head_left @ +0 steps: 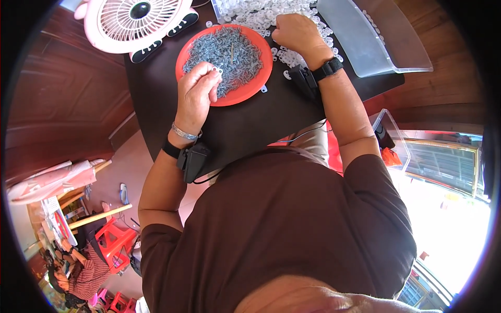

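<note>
My left hand (197,93) is closed in a pinch over the left front part of a round red plate (241,96). Between its fingertips shows a small white plastic piece (219,70) with a hole. Many small grey metal screws (209,48) fill the plate, and one thin brass-coloured stick (233,52) stands out among them. To the right, my right hand (296,34) has its fingers curled above a spread of loose white plastic pieces (284,56). Whatever its fingers hold, if anything, is hidden from view.
A pink and white fan (138,23) stands at the far left of the dark table (162,94). A translucent plastic bin (360,44) lies at the right edge, and white pieces heap up at the back. Behind on the left are a red stool (116,241) and another person (88,276).
</note>
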Demonstrator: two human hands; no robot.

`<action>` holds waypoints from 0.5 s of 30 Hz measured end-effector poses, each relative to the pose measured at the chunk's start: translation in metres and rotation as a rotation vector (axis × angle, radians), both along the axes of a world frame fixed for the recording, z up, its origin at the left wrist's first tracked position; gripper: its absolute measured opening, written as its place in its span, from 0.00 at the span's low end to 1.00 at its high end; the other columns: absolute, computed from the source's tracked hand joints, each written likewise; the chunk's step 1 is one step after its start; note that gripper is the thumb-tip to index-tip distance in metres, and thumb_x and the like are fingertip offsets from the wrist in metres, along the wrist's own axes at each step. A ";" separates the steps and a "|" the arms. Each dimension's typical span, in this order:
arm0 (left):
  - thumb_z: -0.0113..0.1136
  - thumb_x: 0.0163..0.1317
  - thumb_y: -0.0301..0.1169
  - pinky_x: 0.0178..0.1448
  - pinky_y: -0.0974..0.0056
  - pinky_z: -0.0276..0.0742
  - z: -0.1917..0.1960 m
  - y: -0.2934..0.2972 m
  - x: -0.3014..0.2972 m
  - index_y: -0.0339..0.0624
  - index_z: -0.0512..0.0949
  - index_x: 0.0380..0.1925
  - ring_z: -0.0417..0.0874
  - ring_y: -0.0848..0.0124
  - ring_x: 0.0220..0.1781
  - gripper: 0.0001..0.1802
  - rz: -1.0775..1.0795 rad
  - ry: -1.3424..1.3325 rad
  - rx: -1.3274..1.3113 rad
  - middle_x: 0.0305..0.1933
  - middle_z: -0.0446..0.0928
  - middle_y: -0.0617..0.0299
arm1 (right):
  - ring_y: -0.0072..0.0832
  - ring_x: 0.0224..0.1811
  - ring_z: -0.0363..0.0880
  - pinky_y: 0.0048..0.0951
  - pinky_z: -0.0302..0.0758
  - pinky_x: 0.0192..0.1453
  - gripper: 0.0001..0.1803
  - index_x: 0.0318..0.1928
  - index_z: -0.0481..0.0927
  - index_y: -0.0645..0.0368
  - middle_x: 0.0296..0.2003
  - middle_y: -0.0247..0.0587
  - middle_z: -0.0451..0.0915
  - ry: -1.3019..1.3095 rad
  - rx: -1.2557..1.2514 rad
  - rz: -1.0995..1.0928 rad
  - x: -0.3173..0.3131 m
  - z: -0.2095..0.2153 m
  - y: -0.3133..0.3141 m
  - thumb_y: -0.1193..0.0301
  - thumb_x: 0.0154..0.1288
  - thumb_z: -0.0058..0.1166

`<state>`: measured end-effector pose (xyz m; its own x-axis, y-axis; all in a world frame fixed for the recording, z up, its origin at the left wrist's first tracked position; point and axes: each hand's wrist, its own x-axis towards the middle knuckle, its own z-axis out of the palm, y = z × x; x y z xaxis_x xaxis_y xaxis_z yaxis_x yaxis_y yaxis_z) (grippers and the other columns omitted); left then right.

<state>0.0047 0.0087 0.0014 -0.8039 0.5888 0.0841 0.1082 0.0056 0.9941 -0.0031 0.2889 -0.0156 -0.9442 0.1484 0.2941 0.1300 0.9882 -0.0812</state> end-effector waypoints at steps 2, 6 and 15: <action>0.47 0.64 0.33 0.22 0.77 0.57 -0.001 -0.001 -0.001 0.40 0.71 0.24 0.66 0.82 0.18 0.11 -0.004 0.027 -0.015 0.18 0.67 0.70 | 0.47 0.33 0.78 0.45 0.74 0.39 0.10 0.27 0.79 0.58 0.27 0.49 0.80 0.049 -0.030 0.015 0.001 -0.002 0.000 0.66 0.50 0.48; 0.47 0.64 0.34 0.22 0.77 0.57 -0.003 -0.001 -0.002 0.39 0.71 0.25 0.66 0.82 0.18 0.12 -0.009 0.013 -0.007 0.18 0.67 0.70 | 0.44 0.30 0.79 0.40 0.74 0.37 0.11 0.28 0.79 0.59 0.26 0.47 0.80 -0.008 -0.349 0.090 0.005 0.009 0.000 0.66 0.49 0.49; 0.51 0.63 0.31 0.23 0.75 0.58 0.001 0.000 0.001 0.37 0.72 0.25 0.66 0.81 0.18 0.11 -0.005 -0.119 0.054 0.17 0.68 0.67 | 0.21 0.38 0.81 0.21 0.77 0.46 0.12 0.47 0.78 0.63 0.35 0.37 0.82 -0.038 -1.438 0.518 0.016 0.028 -0.054 0.72 0.66 0.52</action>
